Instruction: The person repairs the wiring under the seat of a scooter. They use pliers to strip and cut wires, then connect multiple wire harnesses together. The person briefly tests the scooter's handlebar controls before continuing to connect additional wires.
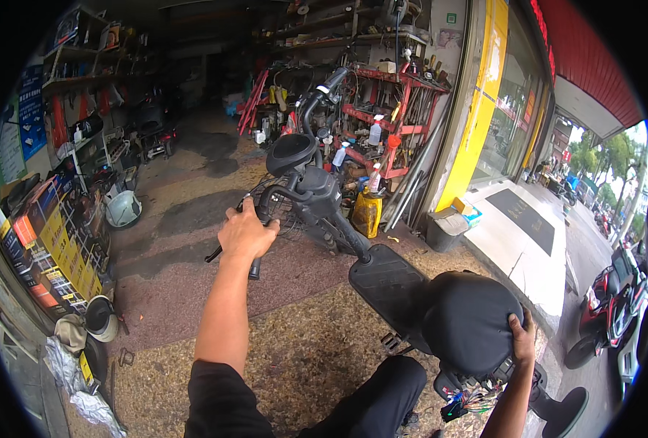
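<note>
A black electric scooter (390, 281) stands before me, its front toward the shop interior. My left hand (245, 232) is closed round the left end of its handlebar (271, 196), with the rubber grip end (255, 270) showing below my palm. My right hand (521, 334) holds the right edge of the round black seat (470, 317), fingers curled over its side. Beneath the seat, a bundle of coloured wires (477, 400) hangs exposed. A wire basket (287, 215) sits at the scooter's front, partly hidden by the handlebar, and a round black part (291, 152) tops the steering column.
A red rack (404, 124) crowded with tools and bottles stands ahead. A yellow container (368, 213) and a grey bin (446, 230) sit beside the doorway. Stacked boxes (50, 233), a bucket (123, 209) and a helmet (103, 319) lie left. Parked motorbikes (616, 299) line the right.
</note>
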`<action>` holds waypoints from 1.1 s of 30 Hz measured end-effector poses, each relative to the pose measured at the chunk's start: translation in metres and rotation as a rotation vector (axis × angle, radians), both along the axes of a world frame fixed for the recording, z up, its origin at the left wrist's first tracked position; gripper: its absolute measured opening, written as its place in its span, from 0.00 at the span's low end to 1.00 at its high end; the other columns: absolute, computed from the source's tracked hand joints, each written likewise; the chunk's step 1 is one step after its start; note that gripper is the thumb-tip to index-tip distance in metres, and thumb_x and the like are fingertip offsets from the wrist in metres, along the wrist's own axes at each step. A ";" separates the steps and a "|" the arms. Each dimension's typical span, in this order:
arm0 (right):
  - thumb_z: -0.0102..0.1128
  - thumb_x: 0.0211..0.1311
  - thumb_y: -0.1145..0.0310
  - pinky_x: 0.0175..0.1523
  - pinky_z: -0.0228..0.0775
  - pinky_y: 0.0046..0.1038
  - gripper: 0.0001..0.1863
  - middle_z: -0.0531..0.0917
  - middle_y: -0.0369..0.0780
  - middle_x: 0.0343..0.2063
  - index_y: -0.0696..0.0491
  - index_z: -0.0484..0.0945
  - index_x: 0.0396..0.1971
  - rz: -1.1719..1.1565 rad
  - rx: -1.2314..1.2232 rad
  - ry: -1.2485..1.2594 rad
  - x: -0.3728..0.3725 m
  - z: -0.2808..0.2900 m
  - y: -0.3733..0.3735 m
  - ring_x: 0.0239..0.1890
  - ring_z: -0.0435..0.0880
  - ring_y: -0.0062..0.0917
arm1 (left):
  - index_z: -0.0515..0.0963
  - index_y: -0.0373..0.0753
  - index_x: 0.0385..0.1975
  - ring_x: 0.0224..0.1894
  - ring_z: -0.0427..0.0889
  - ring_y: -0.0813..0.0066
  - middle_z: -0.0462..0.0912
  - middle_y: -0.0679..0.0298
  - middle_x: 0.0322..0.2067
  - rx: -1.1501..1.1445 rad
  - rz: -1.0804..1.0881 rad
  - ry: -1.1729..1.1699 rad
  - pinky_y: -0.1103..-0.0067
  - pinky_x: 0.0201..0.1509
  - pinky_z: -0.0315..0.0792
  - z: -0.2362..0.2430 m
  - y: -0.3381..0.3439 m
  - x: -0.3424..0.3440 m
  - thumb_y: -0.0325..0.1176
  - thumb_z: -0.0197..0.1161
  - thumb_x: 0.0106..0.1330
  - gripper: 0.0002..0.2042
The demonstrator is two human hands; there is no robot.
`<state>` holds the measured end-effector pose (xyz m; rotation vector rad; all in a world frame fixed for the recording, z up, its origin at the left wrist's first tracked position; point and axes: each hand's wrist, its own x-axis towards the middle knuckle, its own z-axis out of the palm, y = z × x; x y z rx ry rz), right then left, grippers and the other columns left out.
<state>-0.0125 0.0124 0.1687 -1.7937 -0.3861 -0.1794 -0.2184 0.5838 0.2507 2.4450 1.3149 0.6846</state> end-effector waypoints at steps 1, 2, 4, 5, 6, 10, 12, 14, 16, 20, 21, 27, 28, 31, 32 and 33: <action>0.68 0.62 0.55 0.65 0.64 0.32 0.39 0.75 0.48 0.58 0.61 0.64 0.66 -0.014 -0.011 -0.006 0.000 0.000 0.000 0.58 0.74 0.34 | 0.63 0.43 0.69 0.60 0.76 0.46 0.72 0.43 0.59 0.012 -0.005 -0.004 0.59 0.60 0.73 -0.001 -0.001 0.000 0.56 0.67 0.58 0.41; 0.68 0.62 0.56 0.65 0.64 0.32 0.39 0.75 0.48 0.58 0.61 0.63 0.66 -0.043 -0.027 -0.019 0.001 -0.001 -0.001 0.58 0.74 0.34 | 0.63 0.43 0.69 0.61 0.75 0.46 0.71 0.43 0.60 0.029 -0.004 -0.010 0.58 0.60 0.72 0.000 0.000 0.001 0.56 0.67 0.57 0.41; 0.67 0.62 0.57 0.66 0.63 0.32 0.38 0.75 0.48 0.58 0.61 0.64 0.66 -0.023 -0.011 -0.006 0.001 -0.001 -0.002 0.58 0.74 0.34 | 0.64 0.42 0.68 0.65 0.70 0.45 0.70 0.44 0.60 0.110 -0.016 -0.031 0.55 0.61 0.71 0.003 0.001 0.005 0.56 0.68 0.57 0.41; 0.67 0.62 0.58 0.66 0.63 0.32 0.37 0.75 0.48 0.58 0.61 0.64 0.66 -0.022 -0.014 -0.011 0.001 -0.002 -0.002 0.58 0.74 0.34 | 0.64 0.42 0.68 0.66 0.67 0.44 0.70 0.45 0.61 0.128 -0.023 -0.030 0.54 0.61 0.71 0.005 0.002 0.008 0.56 0.68 0.57 0.41; 0.66 0.63 0.58 0.66 0.63 0.31 0.38 0.74 0.48 0.59 0.62 0.63 0.67 -0.019 -0.010 0.004 0.001 -0.002 -0.003 0.59 0.74 0.34 | 0.64 0.42 0.68 0.66 0.67 0.44 0.69 0.45 0.61 0.140 -0.057 -0.045 0.53 0.62 0.70 0.008 0.003 0.011 0.55 0.69 0.57 0.40; 0.65 0.65 0.58 0.65 0.64 0.30 0.38 0.74 0.48 0.59 0.63 0.62 0.67 -0.001 0.008 0.021 0.002 -0.006 -0.008 0.58 0.74 0.32 | 0.66 0.45 0.68 0.67 0.64 0.43 0.66 0.50 0.65 0.116 -0.203 0.053 0.49 0.65 0.65 0.018 0.001 0.022 0.55 0.69 0.58 0.39; 0.65 0.65 0.58 0.63 0.66 0.30 0.37 0.74 0.48 0.59 0.62 0.62 0.67 0.021 0.036 0.043 0.005 -0.008 -0.011 0.57 0.75 0.32 | 0.66 0.47 0.68 0.69 0.61 0.40 0.64 0.49 0.67 0.143 -0.213 0.089 0.46 0.65 0.63 0.012 -0.009 0.022 0.53 0.67 0.59 0.37; 0.65 0.65 0.56 0.63 0.66 0.31 0.39 0.74 0.47 0.59 0.62 0.62 0.68 0.005 0.012 0.013 0.008 -0.009 -0.014 0.57 0.76 0.33 | 0.71 0.48 0.66 0.72 0.54 0.39 0.61 0.49 0.69 0.159 -0.237 0.009 0.41 0.65 0.61 0.001 -0.020 0.020 0.49 0.65 0.60 0.32; 0.67 0.64 0.60 0.65 0.65 0.30 0.37 0.75 0.47 0.59 0.61 0.63 0.67 -0.063 0.012 0.039 0.011 -0.010 -0.018 0.59 0.74 0.32 | 0.74 0.47 0.63 0.73 0.53 0.39 0.60 0.49 0.69 0.154 -0.274 -0.072 0.41 0.64 0.61 -0.006 -0.026 0.022 0.45 0.65 0.58 0.30; 0.66 0.64 0.56 0.66 0.64 0.32 0.41 0.74 0.49 0.60 0.64 0.59 0.69 -0.086 -0.002 0.059 0.016 -0.013 -0.026 0.59 0.74 0.34 | 0.76 0.45 0.61 0.73 0.52 0.37 0.61 0.47 0.69 0.158 -0.297 -0.098 0.40 0.61 0.63 -0.007 -0.038 0.033 0.44 0.65 0.58 0.28; 0.66 0.65 0.55 0.66 0.64 0.32 0.42 0.74 0.49 0.60 0.65 0.58 0.69 -0.100 -0.013 0.055 0.017 -0.014 -0.027 0.59 0.74 0.34 | 0.76 0.45 0.60 0.73 0.52 0.36 0.61 0.47 0.68 0.143 -0.304 -0.098 0.40 0.61 0.63 -0.005 -0.041 0.036 0.45 0.65 0.58 0.28; 0.66 0.64 0.55 0.65 0.64 0.32 0.41 0.74 0.49 0.60 0.64 0.60 0.68 -0.027 -0.006 0.055 0.018 -0.009 -0.028 0.59 0.74 0.34 | 0.77 0.44 0.59 0.72 0.51 0.34 0.64 0.46 0.66 0.134 -0.303 -0.118 0.38 0.60 0.63 0.005 -0.057 0.042 0.47 0.63 0.59 0.27; 0.66 0.64 0.55 0.65 0.64 0.32 0.40 0.74 0.49 0.60 0.63 0.61 0.68 -0.017 -0.014 0.047 0.017 -0.007 -0.025 0.59 0.74 0.33 | 0.77 0.44 0.59 0.72 0.52 0.34 0.64 0.46 0.66 0.155 -0.288 -0.131 0.38 0.60 0.63 0.005 -0.057 0.042 0.47 0.63 0.59 0.27; 0.63 0.66 0.56 0.66 0.63 0.32 0.35 0.76 0.49 0.58 0.63 0.66 0.66 -0.156 -0.183 -0.002 0.009 0.001 -0.016 0.59 0.74 0.35 | 0.76 0.45 0.60 0.71 0.53 0.35 0.64 0.44 0.65 0.195 -0.277 -0.136 0.38 0.61 0.63 0.001 -0.055 0.043 0.46 0.63 0.59 0.27; 0.63 0.65 0.56 0.66 0.63 0.32 0.35 0.76 0.50 0.59 0.64 0.67 0.65 -0.212 -0.140 0.006 0.006 0.001 -0.011 0.60 0.74 0.35 | 0.75 0.44 0.60 0.71 0.54 0.35 0.65 0.45 0.64 0.212 -0.276 -0.110 0.39 0.62 0.63 -0.003 -0.052 0.044 0.45 0.62 0.59 0.27; 0.65 0.64 0.56 0.67 0.62 0.33 0.37 0.76 0.51 0.59 0.63 0.66 0.66 -0.302 -0.247 0.014 0.003 0.005 -0.009 0.62 0.73 0.35 | 0.75 0.44 0.59 0.71 0.55 0.37 0.66 0.46 0.64 0.267 -0.254 -0.077 0.40 0.63 0.63 -0.007 -0.048 0.046 0.44 0.61 0.60 0.26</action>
